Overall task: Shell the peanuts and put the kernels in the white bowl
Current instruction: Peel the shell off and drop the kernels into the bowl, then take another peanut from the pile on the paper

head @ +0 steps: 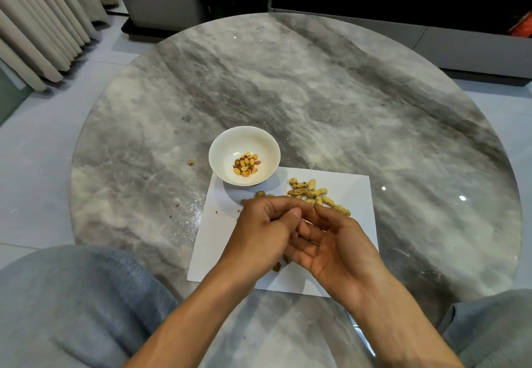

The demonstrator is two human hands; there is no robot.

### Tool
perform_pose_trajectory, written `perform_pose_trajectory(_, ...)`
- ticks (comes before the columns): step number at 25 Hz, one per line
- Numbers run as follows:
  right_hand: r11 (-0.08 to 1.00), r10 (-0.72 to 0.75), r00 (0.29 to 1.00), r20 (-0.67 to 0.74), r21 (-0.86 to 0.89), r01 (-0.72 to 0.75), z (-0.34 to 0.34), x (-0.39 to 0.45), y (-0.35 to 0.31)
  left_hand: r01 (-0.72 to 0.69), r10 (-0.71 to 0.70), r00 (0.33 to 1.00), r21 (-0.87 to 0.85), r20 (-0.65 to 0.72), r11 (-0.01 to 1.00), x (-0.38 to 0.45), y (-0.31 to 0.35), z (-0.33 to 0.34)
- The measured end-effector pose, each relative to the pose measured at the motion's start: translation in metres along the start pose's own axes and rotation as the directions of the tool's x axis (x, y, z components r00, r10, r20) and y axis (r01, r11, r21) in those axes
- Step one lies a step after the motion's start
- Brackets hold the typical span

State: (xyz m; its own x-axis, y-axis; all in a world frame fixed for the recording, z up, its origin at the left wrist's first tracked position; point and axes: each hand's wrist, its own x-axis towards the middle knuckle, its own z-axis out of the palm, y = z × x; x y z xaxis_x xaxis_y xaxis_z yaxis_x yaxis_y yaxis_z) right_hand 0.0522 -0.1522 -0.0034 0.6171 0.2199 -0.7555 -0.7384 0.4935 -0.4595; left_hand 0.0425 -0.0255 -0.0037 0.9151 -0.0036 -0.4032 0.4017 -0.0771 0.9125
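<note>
Both hands meet over the white rectangular paper sheet (349, 195) on the round grey marble desk (316, 94).

Left hand (260, 234): fingers curled, thumb tip against the right hand (335, 241), palm up, fingers loosely bent; held item hidden, grip cannot be told. Small white ceramic bowl (227, 149) with shelled tan kernels (246, 164) overlaps the sheet's far-left corner. Unshelled tan peanuts (312, 193) lie mid-sheet, just beyond the fingers.
</note>
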Motion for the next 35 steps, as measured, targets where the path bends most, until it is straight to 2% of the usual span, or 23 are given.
perform_pose_trajectory(2,1.000,0.007,1.000,-0.019,-0.011,-0.007,0.001,-0.002,-0.001,0.118,-0.111,0.993,-0.189,0.046,0.975,0.002,0.000,-0.002)
perform_pose_trajectory(5,0.995,-0.042,0.996,-0.075,-0.091,0.035,0.000,-0.002,-0.002,0.238,-0.212,0.971,-0.478,0.108,0.846,0.003,0.003,-0.003)
perform_pose_trajectory(7,0.934,-0.254,0.957,-0.143,-0.295,0.203,-0.004,-0.003,-0.006,0.304,-0.271,0.951,-0.614,0.149,0.728,0.003,0.005,-0.003)
perform_pose_trajectory(8,0.816,-0.430,0.893,-0.135,-0.480,0.321,-0.007,-0.004,-0.010,0.325,-0.289,0.943,-0.659,0.167,0.679,0.003,0.005,-0.004)
perform_pose_trajectory(9,0.630,-0.591,0.805,-0.050,-0.651,0.423,-0.009,-0.007,-0.013,0.335,-0.299,0.938,-0.690,0.176,0.642,0.003,0.005,-0.005)
perform_pose_trajectory(10,0.423,-0.676,0.730,0.104,-0.756,0.500,-0.010,-0.009,-0.015,0.336,-0.304,0.936,-0.711,0.178,0.618,0.003,0.005,-0.006)
perform_pose_trajectory(11,0.263,-0.676,0.691,0.256,-0.792,0.551,-0.009,-0.010,-0.014,0.331,-0.304,0.937,-0.726,0.175,0.603,0.003,0.005,-0.007)
perform_pose_trajectory(12,0.158,-0.633,0.683,0.364,-0.803,0.574,-0.008,-0.009,-0.009,0.326,-0.303,0.938,-0.733,0.169,0.597,0.004,0.004,-0.007)
perform_pose_trajectory(14,-0.024,-0.578,0.658,0.483,-0.816,0.578,-0.007,-0.002,0.004,0.331,-0.314,0.935,-0.730,0.166,0.599,0.004,0.003,-0.008)
perform_pose_trajectory(15,-0.083,-0.574,0.643,0.507,-0.817,0.570,-0.008,0.001,0.009,0.339,-0.321,0.932,-0.724,0.170,0.601,0.003,0.003,-0.008)
perform_pose_trajectory(18,-0.143,-0.598,0.612,0.517,-0.821,0.553,-0.010,0.007,0.011,0.353,-0.323,0.928,-0.716,0.186,0.602,0.004,0.005,-0.008)
perform_pose_trajectory(21,-0.222,-0.606,0.616,0.504,-0.850,0.477,-0.009,0.006,0.014,0.377,-0.329,0.921,-0.688,0.208,0.620,0.004,0.001,-0.006)
perform_pose_trajectory(24,-0.158,-0.643,0.637,0.424,-0.888,0.432,-0.008,0.004,0.009,0.361,-0.320,0.931,-0.595,0.179,0.719,0.005,-0.002,-0.006)
perform_pose_trajectory(28,-0.018,-0.636,0.685,0.355,-0.895,0.446,0.003,0.003,-0.019,0.273,-0.342,0.939,-0.542,-0.029,0.795,0.007,-0.004,-0.009)
perform_pose_trajectory(30,-0.010,-0.640,0.663,0.389,-0.866,0.499,0.021,0.010,-0.033,0.218,-0.302,0.948,-0.486,-0.102,0.846,0.007,-0.002,-0.010)
perform_pose_trajectory(32,-0.063,-0.644,0.617,0.452,-0.835,0.546,0.042,0.024,-0.047,0.170,-0.255,0.953,-0.408,-0.164,0.897,0.005,-0.001,-0.010)
perform_pose_trajectory(35,-0.242,-0.590,0.606,0.534,-0.833,0.498,0.059,0.036,-0.066,0.139,-0.211,0.951,-0.299,-0.227,0.944,0.002,0.001,-0.012)
